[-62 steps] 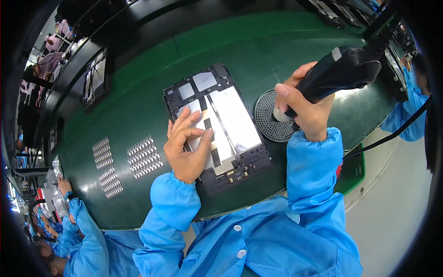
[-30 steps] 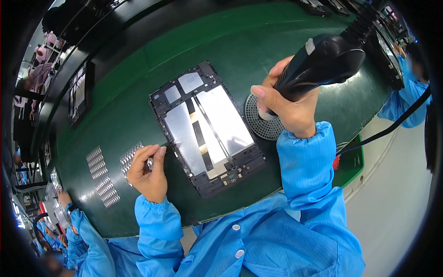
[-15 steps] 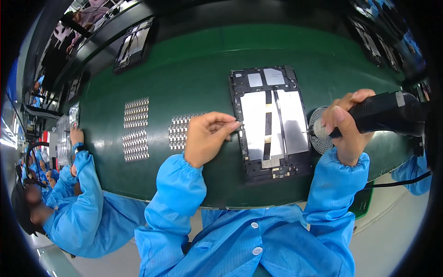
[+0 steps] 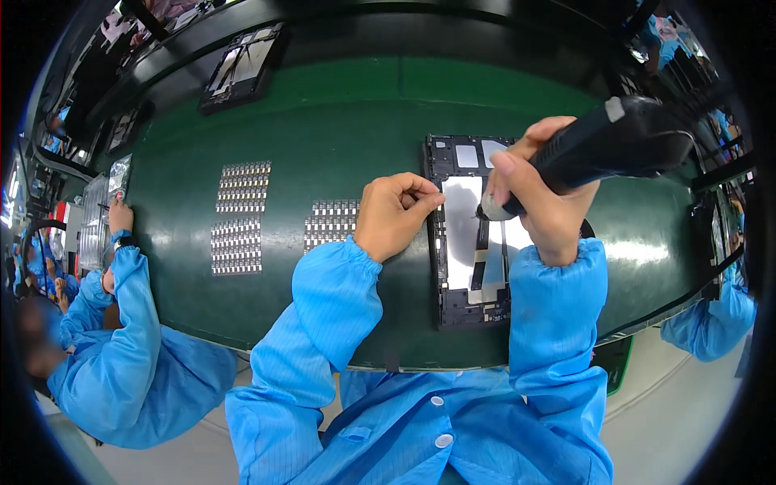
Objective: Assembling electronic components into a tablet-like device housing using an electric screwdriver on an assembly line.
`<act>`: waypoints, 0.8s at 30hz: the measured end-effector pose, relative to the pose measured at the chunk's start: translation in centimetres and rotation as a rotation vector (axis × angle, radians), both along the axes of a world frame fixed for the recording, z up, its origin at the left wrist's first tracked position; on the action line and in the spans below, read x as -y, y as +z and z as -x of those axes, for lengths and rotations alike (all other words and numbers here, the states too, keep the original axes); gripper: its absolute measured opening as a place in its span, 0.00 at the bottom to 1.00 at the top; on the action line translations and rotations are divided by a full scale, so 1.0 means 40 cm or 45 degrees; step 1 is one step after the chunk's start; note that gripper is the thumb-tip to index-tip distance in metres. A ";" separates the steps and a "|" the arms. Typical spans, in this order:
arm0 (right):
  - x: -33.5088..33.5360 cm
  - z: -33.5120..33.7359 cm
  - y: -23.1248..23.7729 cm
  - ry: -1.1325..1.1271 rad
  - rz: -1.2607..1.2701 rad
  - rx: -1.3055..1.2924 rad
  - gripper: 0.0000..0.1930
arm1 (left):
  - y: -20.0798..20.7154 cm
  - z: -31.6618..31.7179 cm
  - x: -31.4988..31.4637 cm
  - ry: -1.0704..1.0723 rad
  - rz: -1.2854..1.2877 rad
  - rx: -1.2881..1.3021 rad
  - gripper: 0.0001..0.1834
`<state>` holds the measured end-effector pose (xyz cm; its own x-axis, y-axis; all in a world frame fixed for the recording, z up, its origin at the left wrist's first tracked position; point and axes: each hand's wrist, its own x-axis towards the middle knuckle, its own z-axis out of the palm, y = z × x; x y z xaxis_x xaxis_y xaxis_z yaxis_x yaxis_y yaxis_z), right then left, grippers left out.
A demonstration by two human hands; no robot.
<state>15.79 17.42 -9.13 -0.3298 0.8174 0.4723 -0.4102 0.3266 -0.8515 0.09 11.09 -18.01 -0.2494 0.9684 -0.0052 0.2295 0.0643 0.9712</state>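
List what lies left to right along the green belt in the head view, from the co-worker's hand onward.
Co-worker's hand → larger grid of small silvery parts → smaller grid of silvery parts → left hand, fingertips pinched → open black tablet chassis → right hand gripping the black electric screwdriver.

Coat: bright blue work smock, smooth and slightly shiny — closed down the front beside the green table (image 4: 339, 121).
Buttons: two round white ones near the table's front edge.
Sleeves: long, loose, creased — gathered at elastic cuffs.
Hands: left hand (image 4: 394, 215) and right hand (image 4: 540, 212), ungloved.
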 end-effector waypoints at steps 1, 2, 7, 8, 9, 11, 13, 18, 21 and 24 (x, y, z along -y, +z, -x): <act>-0.004 0.010 -0.004 0.000 -0.008 0.004 0.16 | -0.004 -0.003 -0.002 0.004 -0.003 0.008 0.06; -0.006 0.018 -0.005 -0.001 -0.016 0.009 0.16 | -0.010 -0.007 -0.004 0.048 -0.045 0.025 0.07; -0.017 0.051 -0.028 0.022 -0.012 0.029 0.15 | 0.002 -0.014 0.003 0.122 -0.096 0.003 0.07; -0.019 0.054 -0.031 0.016 0.000 0.050 0.15 | 0.002 -0.013 0.003 0.125 -0.076 -0.004 0.07; -0.020 0.055 -0.032 0.008 0.012 0.070 0.14 | 0.003 -0.013 0.003 0.126 -0.056 -0.010 0.07; -0.024 0.057 -0.031 0.004 0.010 0.089 0.14 | 0.004 -0.016 0.001 0.126 -0.075 0.002 0.08; -0.027 0.059 -0.032 0.002 0.007 0.103 0.14 | 0.003 -0.016 0.000 0.129 -0.094 0.008 0.08; -0.022 0.058 -0.026 -0.016 -0.014 0.090 0.14 | 0.007 -0.014 0.002 0.126 -0.061 0.022 0.07; -0.019 0.056 -0.011 -0.013 -0.050 0.043 0.14 | -0.004 -0.017 0.000 0.128 -0.128 0.045 0.07; -0.019 0.073 -0.008 0.009 -0.040 0.035 0.14 | -0.006 -0.016 -0.001 0.132 -0.129 0.059 0.07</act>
<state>12.87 18.18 -9.46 -0.3484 0.8002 0.4882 -0.3894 0.3502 -0.8519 0.73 11.14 -18.24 -0.3497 0.9337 0.0774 0.1818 -0.0134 0.9832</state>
